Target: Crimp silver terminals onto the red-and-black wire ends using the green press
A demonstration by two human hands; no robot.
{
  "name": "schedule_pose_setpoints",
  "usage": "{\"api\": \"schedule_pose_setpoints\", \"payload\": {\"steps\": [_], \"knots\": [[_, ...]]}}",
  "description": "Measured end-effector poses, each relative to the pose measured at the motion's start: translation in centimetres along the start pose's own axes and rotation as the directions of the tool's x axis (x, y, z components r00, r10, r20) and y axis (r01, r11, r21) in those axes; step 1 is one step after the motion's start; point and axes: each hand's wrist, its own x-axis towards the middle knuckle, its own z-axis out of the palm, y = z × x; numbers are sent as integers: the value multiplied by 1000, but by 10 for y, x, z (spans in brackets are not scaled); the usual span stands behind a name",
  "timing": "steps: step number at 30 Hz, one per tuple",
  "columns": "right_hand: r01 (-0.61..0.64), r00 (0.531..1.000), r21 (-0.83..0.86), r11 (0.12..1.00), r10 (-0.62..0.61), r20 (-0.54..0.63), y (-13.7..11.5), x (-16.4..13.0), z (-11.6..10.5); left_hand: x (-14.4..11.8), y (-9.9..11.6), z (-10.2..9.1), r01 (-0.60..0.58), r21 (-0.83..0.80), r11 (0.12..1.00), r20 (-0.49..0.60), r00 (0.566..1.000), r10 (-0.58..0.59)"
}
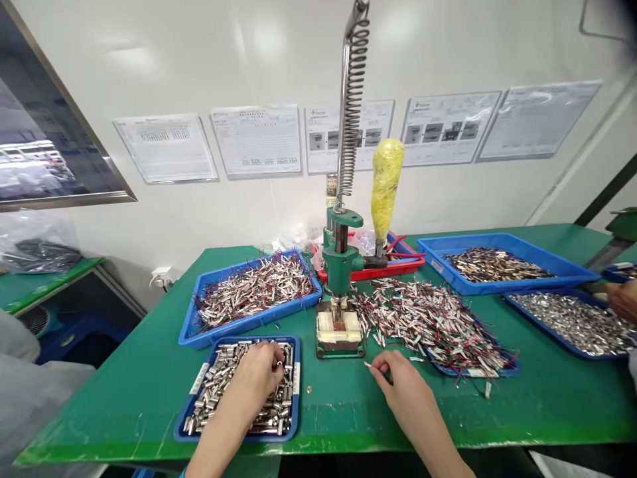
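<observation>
My left hand (256, 378) reaches into a small blue tray (192, 425) of short silver metal tubes (219, 382) and pinches one tube at its fingertips. My right hand (398, 382) rests on the green table and pinches a small wired piece (368, 364) next to the base of the green hand press (341, 292). The press has a yellow-wrapped lever handle (385, 182) and a tall spring (352, 99). A heap of wired metal parts (428, 318) with red and black leads lies just right of the press.
A blue tray (189, 328) of wired parts sits behind the tube tray. A red tray (398, 265) stands behind the press. Two more blue trays (497, 287) (552, 332) of parts lie at the right, where another person's hand (622, 299) shows. Papers hang on the wall.
</observation>
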Motion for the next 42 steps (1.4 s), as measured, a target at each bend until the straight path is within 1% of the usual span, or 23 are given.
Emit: {"api": "schedule_pose_setpoints", "payload": {"steps": [2,4,6,8,10,12,14,16,18,20,21,23,26,28,29,31,33,34,38,42], "knots": [[-44,999,85,995,42,30,-4,0,-6,-1,-3,4,-24,-2,1000,-54,998,24],[-97,995,178,979,93,30,-16,6,-8,-2,-5,4,-64,-12,998,-80,995,63],[-117,993,292,949,113,33,-32,18,-7,-4,-5,2,-89,-17,996,-77,993,88],[-106,994,423,900,97,42,-51,34,-5,-5,-4,-1,-103,-10,995,-64,993,102],[-92,995,522,848,93,24,-66,50,-1,-6,-3,-3,-84,-14,996,-53,995,84],[-100,993,559,823,120,1,-75,61,5,-5,-2,-5,-52,-37,998,-40,998,51],[-129,985,537,834,172,-31,-78,66,12,-3,-1,-7,-6,-70,998,-5,1000,6],[-151,974,484,862,215,-79,-78,67,20,-2,1,-11,6,-113,994,12,1000,-5],[-161,964,415,895,233,-129,-77,66,25,-2,6,-18,-16,-191,981,-33,999,10],[-151,959,354,923,225,-175,-78,66,28,0,15,-26,-38,-315,948,-106,994,4],[-143,956,331,933,216,-196,-79,67,29,3,21,-31,-39,-387,921,-132,991,-14],[-132,954,298,945,203,-222,-80,68,29,10,36,-38,-28,-540,841,-142,988,-59],[-146,951,292,945,216,-222,-78,68,31,27,58,-41,-37,-730,683,-132,987,-87],[-158,955,339,928,231,-187,-74,68,35,39,68,-38,-56,-809,585,-125,989,-78],[-166,956,380,910,244,-166,-72,67,38,44,72,-36,-62,-834,549,-121,990,-71],[-187,949,468,864,282,-141,-70,68,43,52,77,-30,-67,-860,505,-119,990,-72],[-207,936,516,831,323,-144,-72,69,47,57,80,-25,-70,-867,493,-129,988,-87],[-211,930,514,832,333,-156,-73,71,48,58,80,-24,-74,-866,494,-138,986,-94],[-204,926,427,881,316,-208,-82,75,46,62,82,-22,-87,-852,517,-165,981,-106],[-214,926,413,885,319,-204,-86,77,44,64,84,-23,-84,-850,519,-159,982,-101]]}}
